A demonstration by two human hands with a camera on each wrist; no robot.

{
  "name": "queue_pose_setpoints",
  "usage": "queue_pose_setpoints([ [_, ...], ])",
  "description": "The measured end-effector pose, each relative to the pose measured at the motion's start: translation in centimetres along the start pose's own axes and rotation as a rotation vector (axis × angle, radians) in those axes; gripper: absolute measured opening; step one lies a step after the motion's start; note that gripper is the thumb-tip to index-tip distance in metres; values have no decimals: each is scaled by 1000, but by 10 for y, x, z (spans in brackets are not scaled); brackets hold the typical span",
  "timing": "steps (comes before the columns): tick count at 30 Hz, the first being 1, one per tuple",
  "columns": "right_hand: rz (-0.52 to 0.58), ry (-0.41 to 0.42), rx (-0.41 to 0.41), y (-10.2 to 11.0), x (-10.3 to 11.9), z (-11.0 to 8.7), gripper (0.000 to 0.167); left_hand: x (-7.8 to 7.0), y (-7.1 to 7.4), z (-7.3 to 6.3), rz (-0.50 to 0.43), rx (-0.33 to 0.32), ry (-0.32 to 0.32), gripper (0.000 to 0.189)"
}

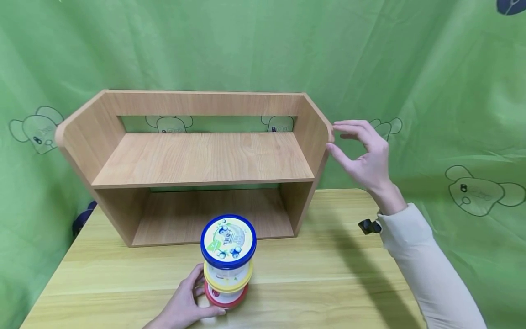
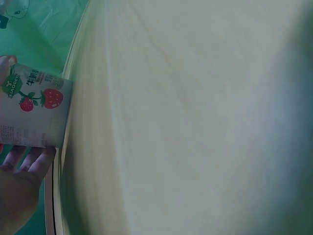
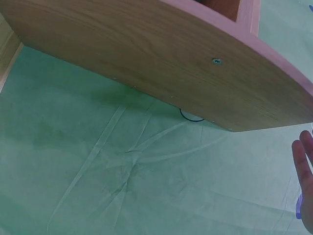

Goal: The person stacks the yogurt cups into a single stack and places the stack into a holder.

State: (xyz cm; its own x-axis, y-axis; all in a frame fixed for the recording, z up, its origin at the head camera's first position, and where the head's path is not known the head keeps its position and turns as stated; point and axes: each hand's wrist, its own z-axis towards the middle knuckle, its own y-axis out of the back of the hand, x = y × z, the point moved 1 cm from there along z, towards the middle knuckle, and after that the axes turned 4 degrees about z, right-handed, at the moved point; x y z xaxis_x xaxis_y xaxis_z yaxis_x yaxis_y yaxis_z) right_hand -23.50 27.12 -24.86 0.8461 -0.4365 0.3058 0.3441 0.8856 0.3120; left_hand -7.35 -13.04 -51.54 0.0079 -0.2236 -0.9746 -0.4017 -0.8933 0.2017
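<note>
Three round tubs stand stacked in front of the shelf: a blue-lidded tub (image 1: 228,242) on top, a yellow-lidded tub (image 1: 228,276) in the middle and a red-lidded tub (image 1: 226,296) at the bottom. My left hand (image 1: 185,299) grips the bottom tub from the left, with the thumb at its front. In the left wrist view, fingers and thumb lie around a tub printed with strawberries (image 2: 41,105). My right hand (image 1: 365,153) is raised beside the wooden shelf's (image 1: 205,157) right side panel, fingers and thumb spread near its rounded front corner, holding nothing.
The two-level shelf stands at the back of the wooden table (image 1: 296,283). A green curtain (image 1: 230,45) with printed animal heads hangs behind and on both sides. Near my right wrist is a small black object (image 1: 370,226).
</note>
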Motion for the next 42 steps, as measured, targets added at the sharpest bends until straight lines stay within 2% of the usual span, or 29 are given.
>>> queue_pose_setpoints([
  [6, -22, -12, 12, -2, -4, 2, 35, 0, -1, 2, 0, -2, 14, 95],
  [15, -24, -27, -23, -7, -4, 2, 33, 0, -1, 1, -1, 2, -1, 93],
  [24, -19, -42, -28, -8, -4, 2, 33, 1, -3, 3, 17, -27, 12, 93],
  [30, -19, -53, -18, -8, -2, 1, 33, 0, -4, 2, 3, -35, -13, 92],
  [38, -18, -56, -22, -9, -2, 1, 32, -13, 0, 2, 63, -96, -24, 92],
  [42, -25, -54, -23, -9, -2, 1, 32, -20, 6, 3, 99, -108, -65, 90],
])
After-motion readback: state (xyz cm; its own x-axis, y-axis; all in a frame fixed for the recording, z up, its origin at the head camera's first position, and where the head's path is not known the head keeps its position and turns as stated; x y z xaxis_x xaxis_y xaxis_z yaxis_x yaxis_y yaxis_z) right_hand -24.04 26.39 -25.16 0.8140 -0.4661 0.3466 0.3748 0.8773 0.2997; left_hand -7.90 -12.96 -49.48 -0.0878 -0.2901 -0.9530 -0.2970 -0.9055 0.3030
